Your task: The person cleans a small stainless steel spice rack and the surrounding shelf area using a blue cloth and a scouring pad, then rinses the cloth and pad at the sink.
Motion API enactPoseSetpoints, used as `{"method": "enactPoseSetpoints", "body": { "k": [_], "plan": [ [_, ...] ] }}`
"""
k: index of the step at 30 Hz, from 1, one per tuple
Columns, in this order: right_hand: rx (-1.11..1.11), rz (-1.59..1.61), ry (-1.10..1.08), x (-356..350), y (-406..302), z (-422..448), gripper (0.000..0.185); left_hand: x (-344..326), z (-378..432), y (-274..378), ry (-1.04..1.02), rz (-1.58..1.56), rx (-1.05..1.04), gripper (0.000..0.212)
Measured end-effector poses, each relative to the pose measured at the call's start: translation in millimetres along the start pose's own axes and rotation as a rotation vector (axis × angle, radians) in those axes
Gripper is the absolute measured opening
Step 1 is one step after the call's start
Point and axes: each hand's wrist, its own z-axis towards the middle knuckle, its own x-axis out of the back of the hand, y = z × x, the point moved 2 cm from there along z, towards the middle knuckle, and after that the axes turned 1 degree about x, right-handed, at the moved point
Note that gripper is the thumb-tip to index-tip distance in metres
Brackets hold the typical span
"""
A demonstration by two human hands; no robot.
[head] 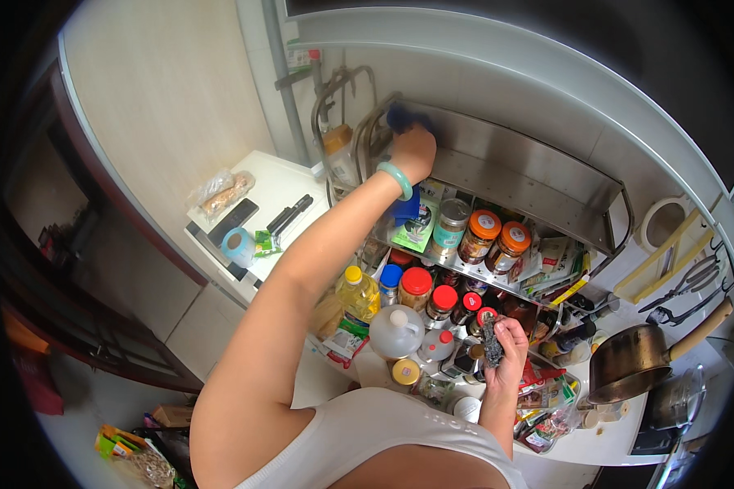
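My left hand [415,153], with a pale green bangle [396,180] at its wrist, reaches to the left end of a stainless steel rack's top shelf [507,177]. It is closed around a dark blue cloth [402,117], pressed against that end of the shelf. A blue piece of fabric [408,211] also hangs below my wrist; whether it is the same cloth is hidden. Lower down, my right hand [511,351] pinches a dark grey scouring pad, likely steel wool [493,346], in front of the red-lidded jars.
Orange-lidded jars [484,232] and packets fill the middle shelf. Below stand red-lidded jars [416,288], an oil bottle [358,294] and a translucent jug [396,331]. A saucepan [630,360] is at the right. The left counter [275,177] holds a phone [233,221] and a tape roll [240,244].
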Motion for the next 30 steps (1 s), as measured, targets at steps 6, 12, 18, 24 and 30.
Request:
{"method": "enactPoseSetpoints", "body": {
  "k": [6, 12, 18, 24, 30],
  "plan": [
    [0.073, -0.011, 0.008, 13, -2, 1, 0.005, -13, 2, -4, 0.362, -0.001, 0.128, 0.061],
    [0.018, -0.027, 0.025, 10, -2, -5, 0.004, -13, 12, 4, 0.052, -0.208, 0.127, 0.035],
    [0.035, 0.007, -0.008, 0, 0, -10, 0.004, 7, 20, 30, 0.076, -0.163, 0.095, 0.012],
    [0.012, 0.012, 0.014, -2, 3, -20, 0.004, 14, 18, 47, 0.105, -0.134, -0.214, 0.019],
    [0.051, -0.010, 0.034, -7, 3, -26, 0.006, 38, 19, 64, 0.300, -0.602, -0.536, 0.040]
  ]
}}
